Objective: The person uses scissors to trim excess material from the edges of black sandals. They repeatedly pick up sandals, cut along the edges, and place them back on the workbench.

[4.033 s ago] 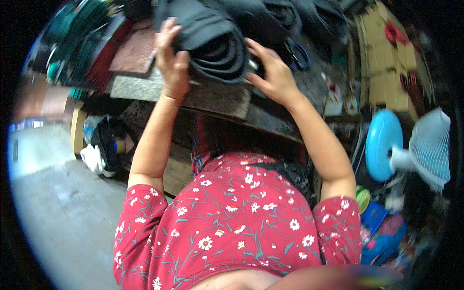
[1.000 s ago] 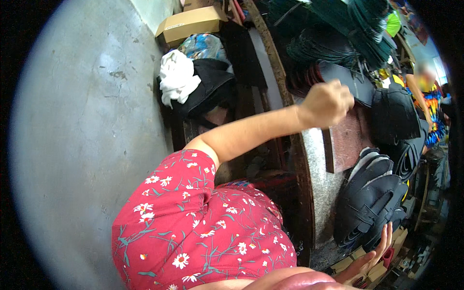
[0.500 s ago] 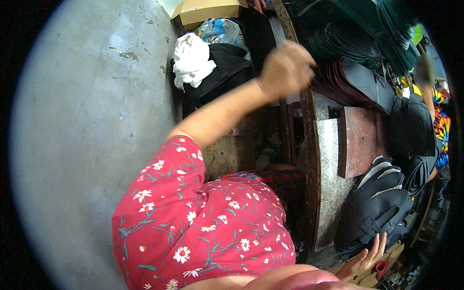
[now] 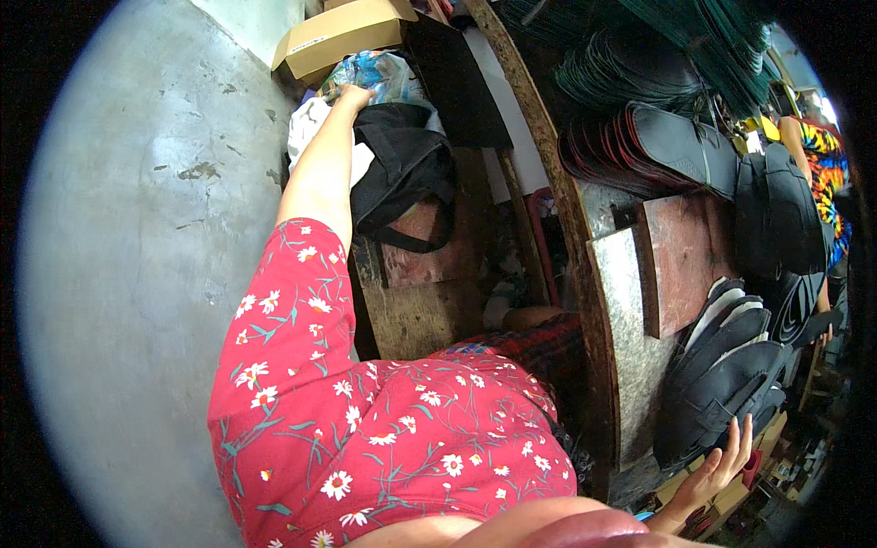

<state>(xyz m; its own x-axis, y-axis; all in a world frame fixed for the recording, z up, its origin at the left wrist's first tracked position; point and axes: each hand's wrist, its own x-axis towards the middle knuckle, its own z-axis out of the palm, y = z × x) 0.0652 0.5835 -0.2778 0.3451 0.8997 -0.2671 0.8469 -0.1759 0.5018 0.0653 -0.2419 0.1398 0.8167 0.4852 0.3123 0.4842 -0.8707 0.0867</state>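
My left arm stretches to the far left, and my left hand (image 4: 354, 95) is at a patterned blue plastic bag (image 4: 388, 75). Its fingers are too hidden to show whether they hold anything. A white cloth (image 4: 306, 128) shows on both sides of my forearm. Just below the hand lies a black fabric bag (image 4: 402, 169) with a looped strap. At the lower right, my right hand (image 4: 717, 470) has its fingers stretched out and apart, with nothing seen in it. It is beside a pile of black strapped sandals or slippers (image 4: 717, 397).
An open cardboard box (image 4: 338, 36) stands behind the bags. On the bench are a reddish block (image 4: 681, 265), a pale slab (image 4: 621, 320) and stacked black soles (image 4: 681, 146). Green-edged sheets (image 4: 630, 73) are piled farther back. A person in a multicoloured shirt (image 4: 827, 173) is at the far right.
My left hand has swung left from beside the bench edge to the bags, and the arm has straightened across the white cloth. My right hand remains open near the black pile.
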